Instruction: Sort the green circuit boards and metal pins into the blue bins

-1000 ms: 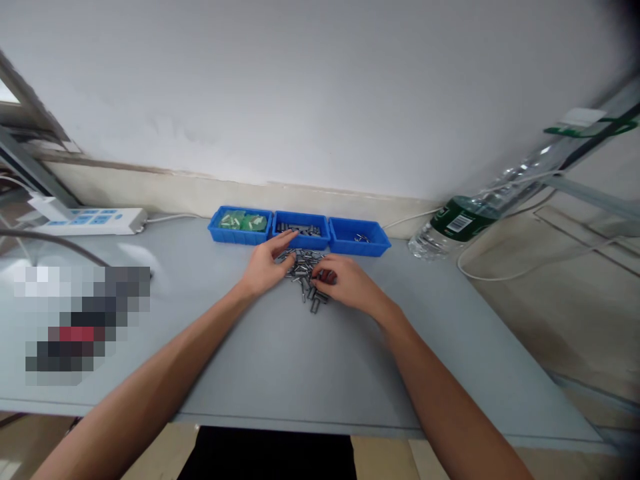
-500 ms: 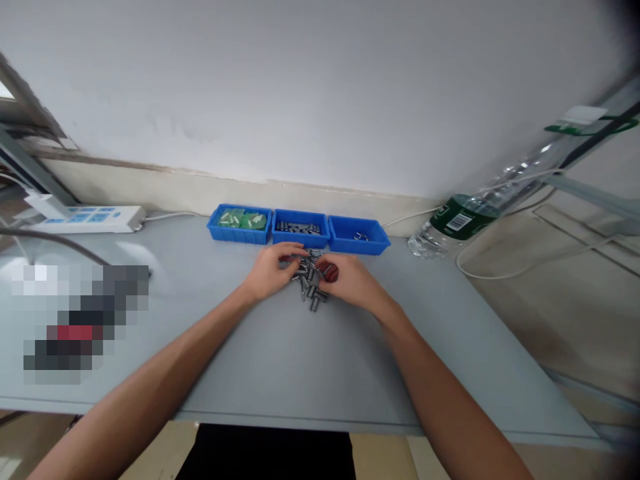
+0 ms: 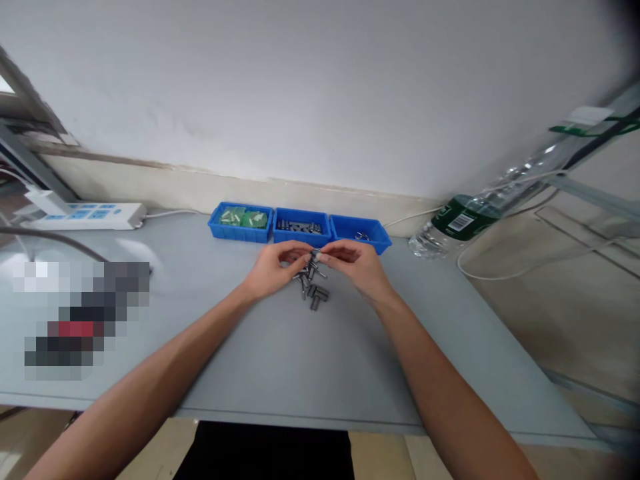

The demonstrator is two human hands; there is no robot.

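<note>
Over a loose pile of small dark metal cylinders and thin pins (image 3: 318, 293), my left hand (image 3: 274, 268) and my right hand (image 3: 363, 270) meet at the fingertips. Thumb and forefinger of each are pinched together on a small metal part (image 3: 316, 252) between them. Its exact shape is too small and too covered to make out. Several pins and cylinders lie on the grey table just below the fingers. Fingers hide the far part of the pile.
Behind my hands stand three blue bins: one with green packets (image 3: 243, 219), one with dark cylinders (image 3: 299, 227), one with a few pins (image 3: 362, 236). A plastic bottle (image 3: 460, 219) leans at right. A power strip (image 3: 95, 215) and a pixelated object (image 3: 85, 320) lie left.
My right hand has moved up and inward from the pile's right side, and its fingers have closed. Both hands' fingertips now meet at a small metal part. Fewer pieces show beneath.
</note>
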